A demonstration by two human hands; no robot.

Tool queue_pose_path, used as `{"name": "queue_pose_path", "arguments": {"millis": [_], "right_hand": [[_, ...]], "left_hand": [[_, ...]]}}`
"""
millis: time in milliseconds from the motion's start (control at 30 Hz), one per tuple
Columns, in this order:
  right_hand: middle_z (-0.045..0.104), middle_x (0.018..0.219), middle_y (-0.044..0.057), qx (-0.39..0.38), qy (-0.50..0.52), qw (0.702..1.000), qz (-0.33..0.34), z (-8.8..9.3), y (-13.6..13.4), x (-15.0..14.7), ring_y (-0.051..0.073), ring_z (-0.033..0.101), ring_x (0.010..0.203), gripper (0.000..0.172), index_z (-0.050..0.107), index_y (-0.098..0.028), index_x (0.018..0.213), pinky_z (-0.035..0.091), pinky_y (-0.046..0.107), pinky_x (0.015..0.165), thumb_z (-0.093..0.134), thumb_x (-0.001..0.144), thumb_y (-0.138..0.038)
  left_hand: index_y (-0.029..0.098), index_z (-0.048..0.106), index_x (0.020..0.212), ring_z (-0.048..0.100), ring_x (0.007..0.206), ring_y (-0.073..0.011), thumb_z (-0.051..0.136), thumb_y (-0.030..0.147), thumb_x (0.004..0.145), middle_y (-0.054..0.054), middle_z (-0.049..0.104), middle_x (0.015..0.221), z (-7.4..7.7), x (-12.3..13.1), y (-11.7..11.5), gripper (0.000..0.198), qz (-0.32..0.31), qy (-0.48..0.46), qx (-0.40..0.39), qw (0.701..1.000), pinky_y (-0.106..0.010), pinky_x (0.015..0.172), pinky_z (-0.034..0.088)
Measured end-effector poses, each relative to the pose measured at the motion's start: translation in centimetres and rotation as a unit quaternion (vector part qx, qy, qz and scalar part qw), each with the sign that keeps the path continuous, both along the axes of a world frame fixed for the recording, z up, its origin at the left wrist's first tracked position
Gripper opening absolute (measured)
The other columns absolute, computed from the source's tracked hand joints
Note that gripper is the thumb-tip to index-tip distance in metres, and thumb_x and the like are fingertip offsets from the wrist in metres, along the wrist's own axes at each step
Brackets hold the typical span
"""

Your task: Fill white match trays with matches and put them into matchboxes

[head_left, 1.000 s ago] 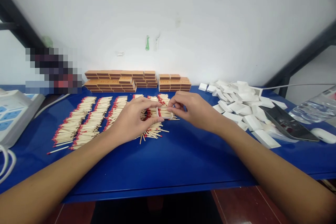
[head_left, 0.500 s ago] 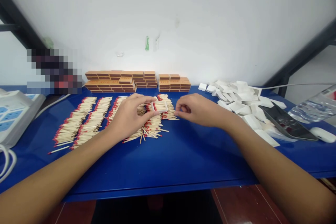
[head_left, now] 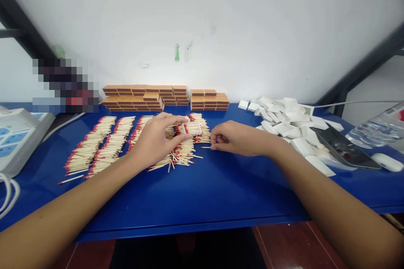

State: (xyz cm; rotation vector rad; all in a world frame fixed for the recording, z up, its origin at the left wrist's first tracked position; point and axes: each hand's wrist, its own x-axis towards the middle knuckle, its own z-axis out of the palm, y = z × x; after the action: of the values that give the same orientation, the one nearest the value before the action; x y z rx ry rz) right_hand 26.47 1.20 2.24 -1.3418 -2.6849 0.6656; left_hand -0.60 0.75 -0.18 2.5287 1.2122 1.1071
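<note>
On the blue table (head_left: 205,189) in front of me, my left hand (head_left: 156,138) pinches a small white tray (head_left: 192,128) between thumb and forefinger, the other fingers curled under the palm. The tray sits level, open side up, just above a loose heap of matches (head_left: 181,154) with red tips, which my left palm partly covers. Whether the tray has anything in it I cannot tell.

My right hand (head_left: 235,138) rests low on the table just to the right of the heap, apart from the tray. Its fingers are curled in and pressed together, and their tips meet the end of a single match (head_left: 205,147) lying flat on the blue surface. I cannot tell whether that match is truly gripped or only touched.

To the left of my left hand, neat rows of matches (head_left: 104,143) run away from me side by side, all the red heads turned the same way. Behind them, against the white wall (head_left: 221,29), stand two low stacks of brown matchbox sleeves (head_left: 145,97). To the right, near my right forearm, lies a jumbled pile of white trays (head_left: 287,119). A dark phone (head_left: 342,148) lies at the edge of that pile, with a white mouse (head_left: 386,162) just beyond it. At the far left edge sits a white power strip (head_left: 15,138) with a white cable (head_left: 6,193) looping beneath it
</note>
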Motion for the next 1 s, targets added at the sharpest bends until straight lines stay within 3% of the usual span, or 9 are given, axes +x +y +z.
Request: {"name": "queue_pose_path", "arguments": {"millis": [367,1000], "right_hand": [[0.064,0.071,-0.001,0.09,0.036,0.995,0.002,-0.2,0.1,-1.0,0.013,0.051,0.064,0.011,0.066,-0.02,0.081,0.033,0.028,0.062,0.061,0.09,-0.02],[0.064,0.07,-0.001,0.067,0.018,0.997,0.014,-0.8,0.3,-0.9,0.013,0.05,0.063,0.01,0.065,-0.02,0.078,0.031,0.028,0.062,0.06,0.086,-0.016]], "left_hand": [[0.025,0.075,0.116,0.07,0.107,-0.0242,0.08,0.046,0.088,-0.005,0.077,0.116,0.0,0.0,0.1,0.035,-0.008,0.002,0.0,1.0,-0.039,0.096,0.054],[0.024,0.076,0.117,0.07,0.106,-0.0232,0.082,0.044,0.087,-0.005,0.077,0.115,-0.1,0.0,0.0,0.037,0.0,0.002,0.008,1.0,-0.036,0.095,0.054]]}}
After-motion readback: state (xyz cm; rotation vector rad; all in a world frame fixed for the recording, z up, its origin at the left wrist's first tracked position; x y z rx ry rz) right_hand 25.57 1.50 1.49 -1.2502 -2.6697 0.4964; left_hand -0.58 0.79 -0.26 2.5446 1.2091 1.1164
